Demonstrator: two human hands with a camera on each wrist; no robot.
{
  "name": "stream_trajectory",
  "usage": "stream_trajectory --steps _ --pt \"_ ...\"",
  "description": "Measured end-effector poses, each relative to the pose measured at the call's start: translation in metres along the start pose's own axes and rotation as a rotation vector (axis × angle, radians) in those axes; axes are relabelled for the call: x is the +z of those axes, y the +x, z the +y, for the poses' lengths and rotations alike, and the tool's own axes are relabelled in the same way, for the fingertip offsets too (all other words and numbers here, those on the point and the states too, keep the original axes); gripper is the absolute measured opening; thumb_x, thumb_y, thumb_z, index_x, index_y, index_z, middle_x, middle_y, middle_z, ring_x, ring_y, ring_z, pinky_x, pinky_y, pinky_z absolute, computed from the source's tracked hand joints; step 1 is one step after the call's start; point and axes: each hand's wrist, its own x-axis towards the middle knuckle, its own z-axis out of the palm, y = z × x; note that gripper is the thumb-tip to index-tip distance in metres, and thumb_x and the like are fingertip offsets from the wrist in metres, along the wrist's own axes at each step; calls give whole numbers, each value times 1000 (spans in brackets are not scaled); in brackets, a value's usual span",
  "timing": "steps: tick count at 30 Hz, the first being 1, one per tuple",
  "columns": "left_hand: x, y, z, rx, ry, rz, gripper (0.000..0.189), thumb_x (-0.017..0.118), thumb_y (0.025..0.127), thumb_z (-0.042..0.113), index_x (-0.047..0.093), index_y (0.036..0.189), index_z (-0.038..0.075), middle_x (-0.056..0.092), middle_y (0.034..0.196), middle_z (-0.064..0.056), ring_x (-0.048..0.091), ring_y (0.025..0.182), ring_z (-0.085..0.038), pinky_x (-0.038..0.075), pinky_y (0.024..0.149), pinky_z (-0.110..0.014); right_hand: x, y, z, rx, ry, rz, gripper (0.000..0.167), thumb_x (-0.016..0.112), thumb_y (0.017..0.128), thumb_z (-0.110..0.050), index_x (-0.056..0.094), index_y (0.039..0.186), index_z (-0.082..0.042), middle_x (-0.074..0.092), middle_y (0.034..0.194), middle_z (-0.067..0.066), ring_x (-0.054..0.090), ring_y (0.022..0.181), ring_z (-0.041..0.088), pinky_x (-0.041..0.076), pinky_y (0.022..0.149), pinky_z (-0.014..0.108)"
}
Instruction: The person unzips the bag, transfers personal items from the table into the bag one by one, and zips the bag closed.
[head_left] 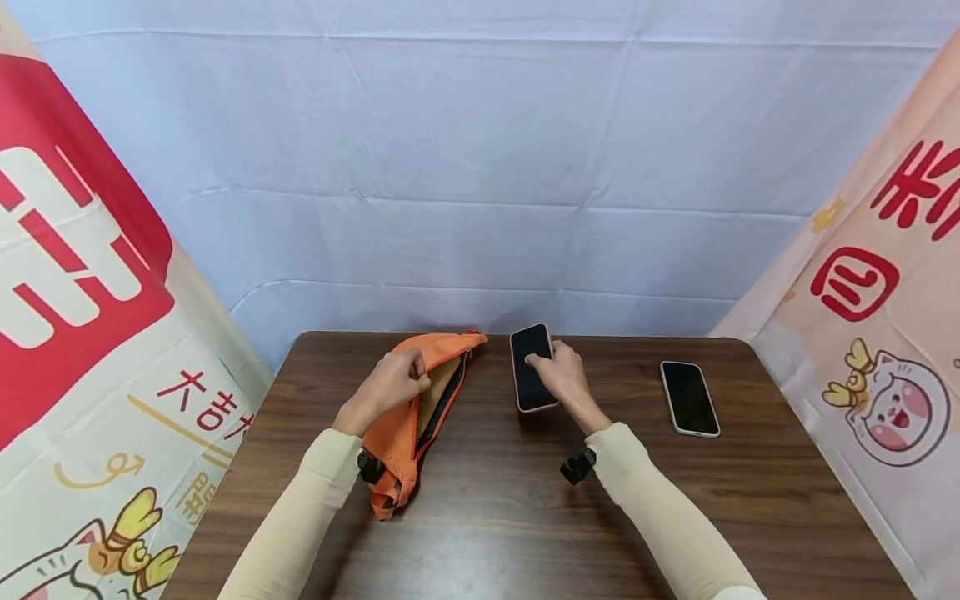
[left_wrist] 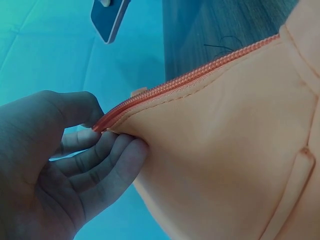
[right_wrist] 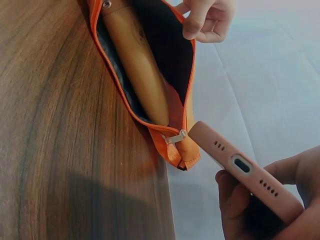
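An orange zippered waist bag [head_left: 392, 433] lies on the left half of the table with its zip undone. My left hand [head_left: 392, 382] pinches the zip edge between thumb and fingers and pulls the mouth wide, as the left wrist view shows. Inside the bag, the right wrist view shows a tan, long rounded item [right_wrist: 137, 65] against dark lining. My right hand [head_left: 561, 375] grips a smartphone [head_left: 531, 379] in a pink case, thumb across its dark screen. In the right wrist view the phone's charging-port end [right_wrist: 242, 165] faces the camera, close to the metal zip pull [right_wrist: 176, 137].
A second smartphone [head_left: 690, 400] in a pale case lies face up on the right side of the dark wooden table [head_left: 495, 517]. A white cloth backdrop [head_left: 480, 167] hangs behind the far edge, with printed banners [head_left: 885, 350] at both sides.
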Motion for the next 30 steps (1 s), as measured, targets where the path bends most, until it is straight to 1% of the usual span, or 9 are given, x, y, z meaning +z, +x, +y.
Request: stream_trajectory --steps 7,15,22,30 --pt "1 0 0 3 -3 0 15 69 102 12 57 93 11 60 77 -5 56 59 -14 45 58 -30 2 -3 -6 0 0 8 43 68 97 -26 63 127 5 72 111 26 73 84 30 58 67 32" --pt "0 -1 0 2 0 6 16 70 102 12 58 93 12 59 77 -4 55 59 -14 45 59 -30 6 -3 -6 -7 13 2 42 69 97 -26 64 126 4 72 112 26 73 85 30 58 69 33" --pt "-1 0 0 3 4 12 16 71 102 12 58 93 11 60 78 -4 54 59 -14 44 58 -29 10 -3 -6 -9 16 0 40 69 95 -26 64 124 3 72 109 24 72 83 28 57 66 30" --pt "-1 0 0 -9 -2 6 16 71 102 12 58 93 11 60 78 -5 54 59 -14 45 59 -29 12 -6 -8 7 53 -36 44 66 100 -25 60 133 4 71 116 26 75 90 31 61 70 35"
